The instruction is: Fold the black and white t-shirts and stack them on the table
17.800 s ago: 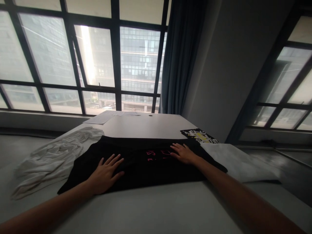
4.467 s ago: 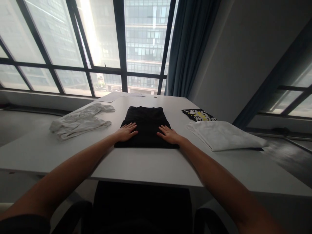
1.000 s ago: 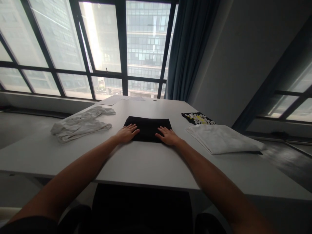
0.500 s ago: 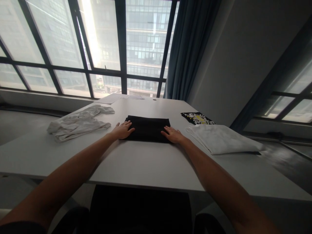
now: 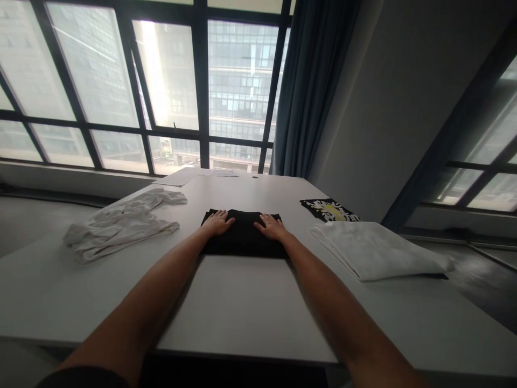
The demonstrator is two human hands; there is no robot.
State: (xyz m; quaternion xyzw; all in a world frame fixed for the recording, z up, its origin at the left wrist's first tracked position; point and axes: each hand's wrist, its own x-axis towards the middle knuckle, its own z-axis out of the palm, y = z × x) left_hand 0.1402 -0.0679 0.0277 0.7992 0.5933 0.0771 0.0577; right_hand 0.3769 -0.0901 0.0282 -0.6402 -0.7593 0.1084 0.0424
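Big window (image 5: 244,81) on far side, wht table (image 5: 242,312) in front w/ cloths on it.
Folded wht cloth (image 5: 375,253) on R; crumpled wht cloth (image 5: 121,229) on L; blk folded cloth (image 5: 244,240) mid-table btwn them; blk print cloth (image 5: 329,210) far R, just beyond folded wht one. Left hand (image 5: 217,222) on L part of blk folded cloth, right hand (image 5: 271,227) on R part, both palm-down, fingers released & spread, thumbs pointing inward.

Office-like room: before me, a white worktop (image 5: 242,307), papers (image 5: 174,178) at its far left corner; gridded windows (image 5: 167,81) facing a glazed building (image 5: 238,89).
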